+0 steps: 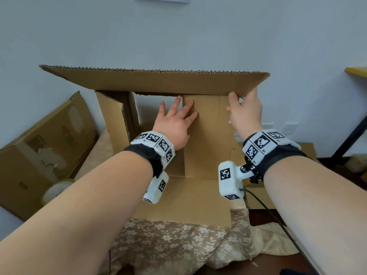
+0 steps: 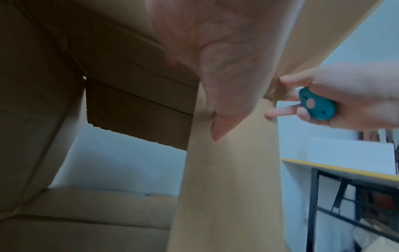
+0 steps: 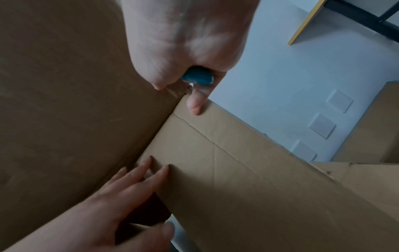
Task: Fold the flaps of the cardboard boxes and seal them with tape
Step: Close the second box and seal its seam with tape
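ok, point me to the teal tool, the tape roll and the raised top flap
teal tool point(image 2: 317, 106): left wrist view, flat face.
tape roll point(image 1: 57, 188): head view, outer rim.
top flap point(image 1: 158, 82): head view, underside middle.

Looks like a spare room at home: plain white wall point(image 1: 198, 36), floral cloth point(image 1: 168, 241), flattened boxes point(image 1: 39, 147) stacked alongside.

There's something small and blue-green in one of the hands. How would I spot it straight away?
Start at the big open cardboard box, then find the right hand pinching the corner of its raised top flap. Tucked in that palm is a small teal plastic gadget, rounded, with a pink dot: the only coloured thing among brown cardboard.
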The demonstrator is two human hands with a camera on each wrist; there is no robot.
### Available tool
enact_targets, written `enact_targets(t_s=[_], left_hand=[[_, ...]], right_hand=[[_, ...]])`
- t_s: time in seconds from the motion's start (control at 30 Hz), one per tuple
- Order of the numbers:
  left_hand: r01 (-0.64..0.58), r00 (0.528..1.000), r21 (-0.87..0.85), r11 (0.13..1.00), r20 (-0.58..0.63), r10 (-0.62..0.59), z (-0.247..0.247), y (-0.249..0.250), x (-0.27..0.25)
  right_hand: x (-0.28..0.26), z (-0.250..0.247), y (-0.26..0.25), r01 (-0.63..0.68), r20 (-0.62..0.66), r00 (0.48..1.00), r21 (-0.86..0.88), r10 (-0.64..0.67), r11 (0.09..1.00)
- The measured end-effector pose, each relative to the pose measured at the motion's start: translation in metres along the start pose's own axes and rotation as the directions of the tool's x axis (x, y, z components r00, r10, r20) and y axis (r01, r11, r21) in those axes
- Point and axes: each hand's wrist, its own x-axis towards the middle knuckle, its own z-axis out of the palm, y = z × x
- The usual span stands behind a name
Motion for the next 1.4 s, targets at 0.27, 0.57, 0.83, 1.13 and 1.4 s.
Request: enact_targets(t_s=[0.27,0.57,0.83,1.13,1.4], left_hand=[[0.06,0.996,-0.117,0.991,0.073,-0.051,-0.016,0.011,0.005],[0.124,0.979,-0.089,0.988,-0.149,-0.136,-0.022,-0.011,-0.035],[0.359,0.86,-0.097,0.928,-0.353,-0.369,-0.024,-0.032,-0.07],[0.233,0.869,-0.501,0.834,-0.278,-0.41,-0.008,-0.034,-0.066],[0.28,0.936,-0.507,0.815,-0.043,-0.349,0.015,-0.033,-0.034]], right_hand=[[0.0,-0.008,0.002,-0.048,0.008,0.999,0.029,0.048,0.998],[-0.012,-0.005,-0.009,-0.139,-0.017,0.99,0.066,0.14,0.988],[-0.019,-0.009,-0.027,-0.195,-0.02,0.98,0.092,0.197,0.977],[-0.023,-0.011,-0.031,-0.235,-0.034,0.97,0.099,0.239,0.967],[-0.024,-0.001,-0.017,-0.205,-0.104,0.971,0.084,0.213,0.975]])
